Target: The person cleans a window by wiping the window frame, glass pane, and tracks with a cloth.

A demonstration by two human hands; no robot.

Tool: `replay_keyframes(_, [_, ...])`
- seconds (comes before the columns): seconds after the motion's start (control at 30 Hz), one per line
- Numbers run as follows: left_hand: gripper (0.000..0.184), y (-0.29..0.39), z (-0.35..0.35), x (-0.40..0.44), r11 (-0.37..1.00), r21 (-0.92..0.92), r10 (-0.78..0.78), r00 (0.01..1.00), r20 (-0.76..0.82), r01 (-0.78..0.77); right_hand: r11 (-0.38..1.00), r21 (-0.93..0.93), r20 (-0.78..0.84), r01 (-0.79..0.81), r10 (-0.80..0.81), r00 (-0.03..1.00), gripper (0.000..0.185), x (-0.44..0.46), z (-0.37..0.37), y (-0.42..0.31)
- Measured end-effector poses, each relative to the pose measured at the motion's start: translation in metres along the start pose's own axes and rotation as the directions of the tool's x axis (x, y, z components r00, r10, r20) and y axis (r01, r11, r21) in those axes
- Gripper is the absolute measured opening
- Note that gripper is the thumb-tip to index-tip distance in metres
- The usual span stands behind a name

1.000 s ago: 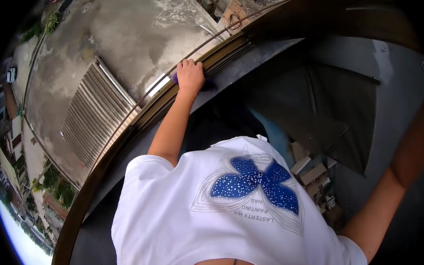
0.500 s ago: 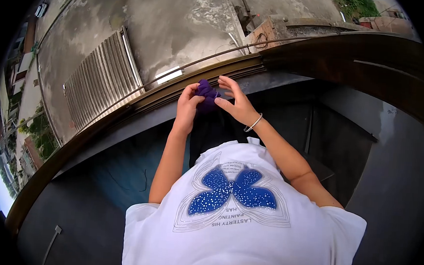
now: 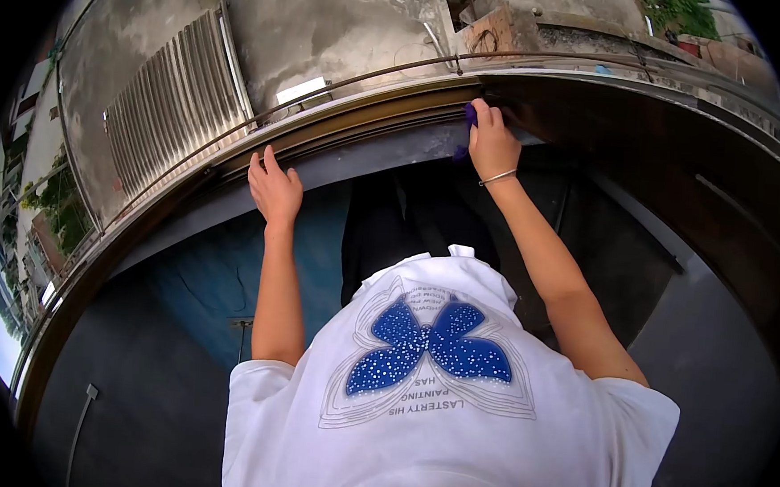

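A dark purple cloth (image 3: 471, 115) is in my right hand (image 3: 494, 147), its fingers closed around it at the window track (image 3: 398, 114). Part of the cloth shows beyond my fingers and part hangs below by the wrist side; the rest is hidden under my hand. My left hand (image 3: 274, 190) holds nothing. Its fingers are stretched and apart, laid at the inner edge of the sill (image 3: 341, 166), well to the left of the cloth.
Beyond the track runs a thin metal rail (image 3: 374, 73). Outside and below are a corrugated sheet roof (image 3: 180, 101) and a concrete yard (image 3: 332, 17). A dark frame (image 3: 647, 125) rises on the right. Inside, a blue surface (image 3: 226, 296) lies below the sill.
Both hands were together at the purple cloth; now they are apart. My right hand has carried the cloth right to the track, and my left hand has let go and shifted left.
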State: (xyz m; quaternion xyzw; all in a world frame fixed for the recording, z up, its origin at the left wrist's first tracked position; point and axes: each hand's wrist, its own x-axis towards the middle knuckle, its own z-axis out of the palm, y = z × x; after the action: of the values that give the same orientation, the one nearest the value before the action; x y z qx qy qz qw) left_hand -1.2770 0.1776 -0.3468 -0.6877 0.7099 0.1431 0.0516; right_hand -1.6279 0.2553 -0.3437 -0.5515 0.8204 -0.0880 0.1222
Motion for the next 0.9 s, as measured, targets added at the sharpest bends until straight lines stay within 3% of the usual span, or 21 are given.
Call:
replay_keyframes(0.03, [0.062, -0.008, 0.005, -0.002, 1.0, 0.001, -0.001, 1.0, 0.003, 0.001, 1.0, 0.0, 0.004, -0.001, 0.001, 1.0, 0.037, 0.0, 0.013, 0.008])
replay_keyframes(0.1, [0.07, -0.014, 0.006, -0.004, 0.993, -0.028, -0.107, 0.982, 0.157, 0.113, 0.973, -0.22, -0.015, 0.069, -0.074, 0.997, 0.036, 0.001, 0.037, 0.021])
replay_keyframes(0.13, [0.077, -0.013, 0.005, -0.004, 0.996, 0.019, -0.091, 0.978, 0.187, 0.09, 0.973, -0.217, -0.011, 0.072, -0.077, 0.997, 0.036, 0.004, 0.034, 0.018])
replay_keyframes(0.2, [0.079, -0.009, 0.004, -0.002, 0.996, 0.012, -0.093, 0.98, 0.177, 0.093, 0.997, -0.057, 0.013, -0.057, 0.057, 0.998, 0.032, 0.009, 0.028, 0.009])
replay_keyframes(0.33, [0.085, -0.008, 0.008, -0.003, 0.998, 0.011, -0.071, 0.982, 0.175, 0.07, 0.997, -0.011, -0.002, -0.08, 0.08, 0.997, 0.028, 0.016, 0.026, 0.007])
replay_keyframes(0.4, [0.085, -0.008, 0.009, -0.001, 0.998, 0.028, -0.063, 0.984, 0.165, 0.059, 0.963, 0.196, 0.058, -0.183, 0.175, 0.983, 0.026, 0.021, 0.027, 0.004])
replay_keyframes(0.43, [0.087, -0.007, 0.01, -0.001, 0.998, 0.035, -0.063, 0.984, 0.169, 0.058, 0.963, 0.198, 0.059, -0.181, 0.172, 0.983, 0.026, 0.022, 0.024, 0.001])
replay_keyframes(0.5, [0.089, -0.004, 0.01, -0.001, 0.998, 0.042, -0.063, 0.982, 0.176, 0.057, 0.827, 0.559, 0.35, -0.061, -0.169, 0.921, 0.03, 0.018, 0.015, -0.006])
replay_keyframes(0.57, [0.079, -0.001, 0.009, 0.001, 0.997, 0.032, -0.077, 0.987, 0.14, 0.073, 0.769, 0.637, 0.436, -0.052, -0.304, 0.847, 0.035, 0.007, 0.009, -0.023])
replay_keyframes(0.63, [0.069, 0.003, 0.009, 0.005, 0.996, -0.055, -0.059, 0.993, 0.1, 0.065, 0.778, 0.602, 0.501, -0.178, -0.195, 0.843, 0.037, -0.004, 0.001, -0.039])
replay_keyframes(0.7, [0.046, 0.021, -0.002, 0.003, 0.968, -0.249, 0.018, 1.0, -0.005, -0.018, 0.612, 0.743, 0.388, -0.27, -0.066, 0.919, 0.036, -0.013, 0.004, -0.05])
replay_keyframes(0.73, [0.045, 0.037, -0.009, 0.0, 0.909, -0.405, 0.113, 0.994, 0.0, -0.103, 0.446, 0.808, 0.438, -0.384, -0.019, 0.899, 0.035, -0.015, 0.008, -0.054])
replay_keyframes(0.77, [0.046, 0.057, -0.016, -0.004, 0.76, -0.649, 0.16, 0.976, 0.145, -0.028, 0.256, 0.836, 0.498, -0.485, 0.015, 0.867, 0.035, -0.015, 0.01, -0.055])
replay_keyframes(0.8, [0.05, 0.077, -0.017, -0.012, 0.545, -0.822, 0.178, 0.936, 0.303, 0.163, 0.008, 0.784, 0.62, -0.62, 0.032, 0.784, 0.033, -0.013, -0.001, -0.064])
replay_keyframes(0.83, [0.055, 0.093, -0.009, -0.022, 0.437, -0.878, 0.25, 0.911, 0.327, 0.195, -0.146, 0.703, 0.703, -0.696, 0.0, 0.711, 0.033, -0.01, -0.016, -0.072])
replay_keyframes(0.9, [0.055, 0.124, -0.007, -0.038, 0.423, -0.887, 0.341, 0.875, 0.343, 0.183, -0.271, 0.639, 0.727, -0.72, -0.091, 0.68, 0.034, -0.01, -0.024, -0.076])
